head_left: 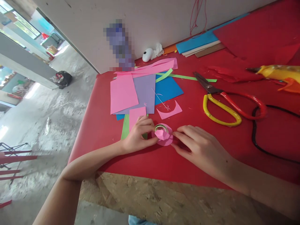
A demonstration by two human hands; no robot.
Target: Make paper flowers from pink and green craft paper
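A small pink paper flower (162, 135) with a green paper loop on top lies on the red table cover (98, 125). My left hand (138, 134) pinches its left edge with curled fingers. My right hand (201, 147) touches the flower's right side with its fingertips pressed together on the pink paper. Both hands rest on the red cover near the table's front edge.
Sheets of pink (123, 92), purple (145, 90), blue (167, 89) and green paper lie behind the hands. Scissors (225, 103) with red and yellow handles, a black cable (257, 137) and a yellow glue gun (278, 73) are to the right. A wall stands at the back.
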